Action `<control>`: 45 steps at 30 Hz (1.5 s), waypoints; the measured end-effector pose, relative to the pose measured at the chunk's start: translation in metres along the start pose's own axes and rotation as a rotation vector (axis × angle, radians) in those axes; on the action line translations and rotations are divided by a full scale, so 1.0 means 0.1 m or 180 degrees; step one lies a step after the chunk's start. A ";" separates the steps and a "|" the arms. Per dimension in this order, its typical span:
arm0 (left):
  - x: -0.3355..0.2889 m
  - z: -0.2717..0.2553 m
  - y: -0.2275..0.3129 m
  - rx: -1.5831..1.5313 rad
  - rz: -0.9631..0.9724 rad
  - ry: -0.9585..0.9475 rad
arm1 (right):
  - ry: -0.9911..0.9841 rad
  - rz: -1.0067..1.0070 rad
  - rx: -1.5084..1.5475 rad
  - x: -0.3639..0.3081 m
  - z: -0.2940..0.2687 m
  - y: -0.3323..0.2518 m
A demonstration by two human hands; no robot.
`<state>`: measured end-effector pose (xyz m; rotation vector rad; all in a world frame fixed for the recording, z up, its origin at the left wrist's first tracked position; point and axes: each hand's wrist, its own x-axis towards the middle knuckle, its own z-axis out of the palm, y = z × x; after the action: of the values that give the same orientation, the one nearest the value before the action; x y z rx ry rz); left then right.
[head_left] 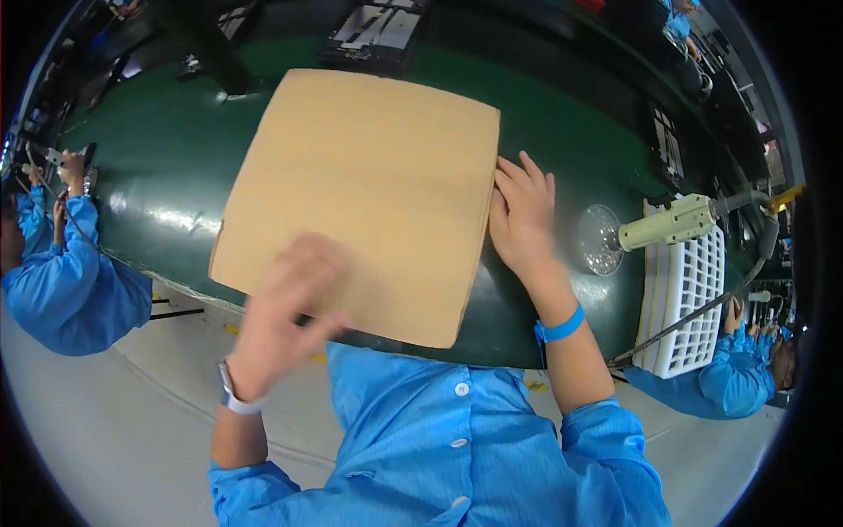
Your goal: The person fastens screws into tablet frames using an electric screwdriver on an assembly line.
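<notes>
A large tan cardboard sheet (378,193) lies at a slight angle on the green bench top in front of me. My left hand (303,277) is over its near left part, blurred by motion, so how its fingers are set cannot be made out. Along the sheet's right edge is my right hand (524,211), fingers stretched and somewhat apart, with its finger side against the cardboard. Whatever lies beneath the sheet is hidden.
Right of my right hand stands a round clear dish (601,239) with small bits inside. A pale green power screwdriver (667,222) with a cable lies beside it, near a white grid tray (694,299). Black trays (373,35) sit at the back. Co-workers in blue sit left and right.
</notes>
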<state>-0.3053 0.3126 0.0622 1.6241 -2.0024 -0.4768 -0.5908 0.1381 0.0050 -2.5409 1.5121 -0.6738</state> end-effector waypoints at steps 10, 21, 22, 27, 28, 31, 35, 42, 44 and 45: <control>0.25 -0.31 -1.09 -0.0275 -0.1555 0.0877 | 0.0067 0.0480 0.2510 -0.53 -0.02 -0.66; 0.18 -0.40 -1.42 0.0654 -0.2067 0.1317 | 0.0252 0.0667 0.3654 -0.26 0.42 -0.93; 0.22 -0.33 -1.41 0.0718 -0.1949 0.1389 | 0.0218 0.0624 0.3421 -0.25 0.38 -0.95; 0.29 -0.29 -1.30 0.0972 -0.2311 0.1320 | 0.0127 0.0528 0.3139 -0.26 0.39 -0.96; 0.31 -0.28 -1.32 0.1029 -0.2238 0.1284 | 0.0188 0.0443 0.2973 -0.25 0.43 -0.96; 0.41 -0.38 -1.33 0.1120 -0.1989 0.1317 | 0.0257 0.0377 0.3147 -0.28 0.38 -0.97; 0.61 -0.43 -1.21 0.1444 -0.2039 0.1085 | 0.0317 -0.0009 0.2833 -0.35 0.44 -0.83; 0.93 -0.33 -1.03 0.2307 -0.1286 0.1168 | 0.0265 -0.0056 0.2730 -0.38 0.37 -0.85; 1.24 -0.27 -0.90 0.2018 -0.0427 0.1466 | 0.0414 -0.0166 0.2999 -0.43 0.41 -0.80; 1.44 -0.17 -0.73 0.1721 -0.0075 0.1417 | 0.0420 -0.0157 0.2983 -0.44 0.41 -0.78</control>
<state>-0.2594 0.1570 0.0593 1.8517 -1.8507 0.4318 -0.5279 0.2091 -0.0208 -1.8245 0.8301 -1.2115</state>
